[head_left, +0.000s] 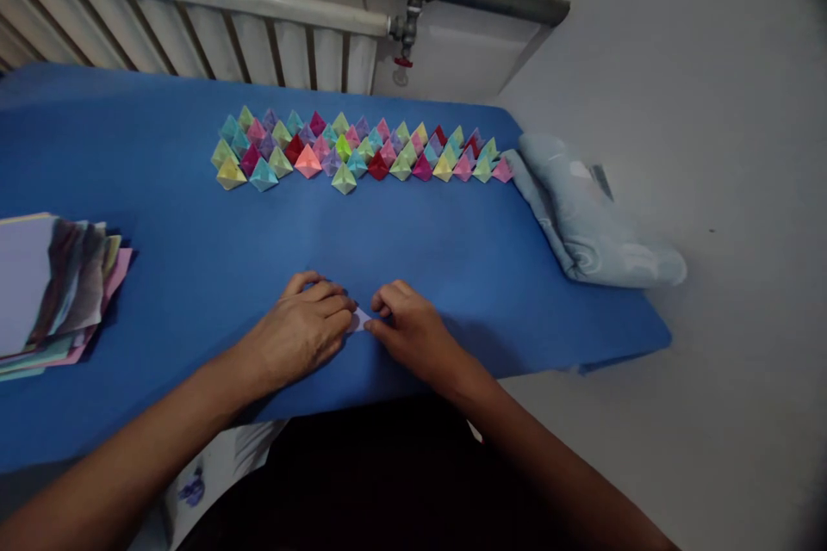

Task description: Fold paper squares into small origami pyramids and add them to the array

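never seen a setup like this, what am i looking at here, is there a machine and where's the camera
There's no machine here, just a person working with two bare hands. There is only one picture, taken from a camera worn on the person's head, looking forward and down; their forearms reach in from below.

The left hand rests over a small piece of pale paper, and the right hand's thumb is at the paper's other end. The hands hide most of it.

On the blue table, many colourful folded paper shapes stand in rows at the back. A stack of paper lies on the left, and a folded cloth on the right.
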### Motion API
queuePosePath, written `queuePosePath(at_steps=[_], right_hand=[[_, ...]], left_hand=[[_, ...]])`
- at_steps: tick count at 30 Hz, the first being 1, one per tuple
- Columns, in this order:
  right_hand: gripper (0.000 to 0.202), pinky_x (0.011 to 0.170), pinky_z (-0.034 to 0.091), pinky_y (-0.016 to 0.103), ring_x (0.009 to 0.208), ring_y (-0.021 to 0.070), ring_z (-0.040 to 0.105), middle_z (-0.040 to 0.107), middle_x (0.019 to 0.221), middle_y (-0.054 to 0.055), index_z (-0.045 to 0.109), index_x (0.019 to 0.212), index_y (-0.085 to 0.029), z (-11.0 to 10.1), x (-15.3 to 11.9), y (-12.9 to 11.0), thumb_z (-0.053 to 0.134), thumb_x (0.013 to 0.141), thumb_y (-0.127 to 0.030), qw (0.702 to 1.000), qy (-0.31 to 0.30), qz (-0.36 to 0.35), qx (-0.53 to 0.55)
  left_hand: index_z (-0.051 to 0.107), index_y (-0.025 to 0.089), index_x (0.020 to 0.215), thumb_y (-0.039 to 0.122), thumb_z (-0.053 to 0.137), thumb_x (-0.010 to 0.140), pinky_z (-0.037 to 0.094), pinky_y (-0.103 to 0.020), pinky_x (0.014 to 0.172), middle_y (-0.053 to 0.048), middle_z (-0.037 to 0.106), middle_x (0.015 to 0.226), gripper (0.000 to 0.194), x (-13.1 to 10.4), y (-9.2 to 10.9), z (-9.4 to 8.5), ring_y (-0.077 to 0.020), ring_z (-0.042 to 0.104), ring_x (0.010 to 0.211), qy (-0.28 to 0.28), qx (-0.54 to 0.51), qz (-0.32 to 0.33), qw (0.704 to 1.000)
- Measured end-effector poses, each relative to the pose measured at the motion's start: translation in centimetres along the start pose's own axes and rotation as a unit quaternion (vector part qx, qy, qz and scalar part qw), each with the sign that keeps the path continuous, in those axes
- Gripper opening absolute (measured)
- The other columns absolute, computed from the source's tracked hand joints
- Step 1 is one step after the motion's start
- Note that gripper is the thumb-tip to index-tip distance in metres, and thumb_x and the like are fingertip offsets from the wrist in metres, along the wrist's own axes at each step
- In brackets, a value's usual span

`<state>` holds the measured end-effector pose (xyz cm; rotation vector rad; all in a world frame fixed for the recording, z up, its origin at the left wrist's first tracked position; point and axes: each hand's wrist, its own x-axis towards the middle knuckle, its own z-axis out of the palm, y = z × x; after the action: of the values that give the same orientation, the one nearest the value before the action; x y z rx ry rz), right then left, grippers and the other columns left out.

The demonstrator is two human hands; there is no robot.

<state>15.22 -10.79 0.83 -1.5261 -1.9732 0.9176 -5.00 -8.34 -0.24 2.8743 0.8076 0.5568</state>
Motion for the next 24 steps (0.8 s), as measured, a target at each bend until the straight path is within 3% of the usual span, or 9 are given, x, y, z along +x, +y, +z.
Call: queuePosePath(at_steps=[6,11,16,19,24], right_hand=[[0.013,0.069,0.039,0.025,0.072,0.0112,0.049,0.053,0.082,-0.002,0.058,0.079,-0.019,-0.6,0.1,0.1,0.060,0.080,-0.007,0.999,-0.038,-0.010,-0.006],[0.016,0.069,0.040,0.024,0.071,0.0098,0.051,0.052,0.079,-0.003,0.058,0.076,-0.019,-0.4,-0.3,0.5,0.059,0.076,-0.003,0.999,0.005,0.013,0.049],[0.007,0.062,0.041,0.023,0.064,0.0091,0.048,0.052,0.075,-0.004,0.058,0.075,-0.020,-0.4,-0.5,1.3,0.061,0.075,-0.014,0.980,0.055,0.075,0.173],[0.007,0.057,0.039,0.023,0.059,0.0093,0.046,0.051,0.069,-0.006,0.058,0.077,-0.021,-0.4,-0.3,1.7,0.063,0.072,-0.022,0.960,0.049,0.113,0.251],[0.014,0.055,0.038,0.023,0.057,0.0091,0.046,0.051,0.067,-0.006,0.058,0.079,-0.021,-0.5,-0.2,2.0,0.065,0.069,-0.027,0.943,0.037,0.130,0.304]], left_hand=[[0.064,0.020,0.108,0.015,0.047,0.094,0.034,-0.044,0.097,-0.004,0.074,0.103,0.023,-0.5,0.2,0.2,-0.0215,0.064,0.098,0.020,-0.005,-0.012,1.000],[0.066,0.018,0.105,0.017,0.050,0.093,0.035,-0.044,0.096,-0.005,0.073,0.107,0.020,-0.8,1.0,0.4,-0.0215,0.064,0.096,0.039,0.000,-0.016,0.999],[0.068,0.018,0.096,0.022,0.048,0.096,0.040,-0.037,0.082,-0.006,0.073,0.101,0.020,-0.2,0.8,0.2,-0.0203,0.064,0.091,-0.005,-0.024,-0.031,0.999],[0.068,0.020,0.096,0.024,0.049,0.095,0.043,-0.035,0.081,-0.005,0.072,0.097,0.020,0.3,0.3,0.0,-0.0196,0.064,0.089,-0.043,-0.063,-0.041,0.996],[0.067,0.021,0.101,0.028,0.050,0.095,0.047,-0.033,0.083,-0.004,0.071,0.096,0.020,0.5,-0.8,0.1,-0.0178,0.064,0.090,-0.054,-0.128,-0.044,0.989]])
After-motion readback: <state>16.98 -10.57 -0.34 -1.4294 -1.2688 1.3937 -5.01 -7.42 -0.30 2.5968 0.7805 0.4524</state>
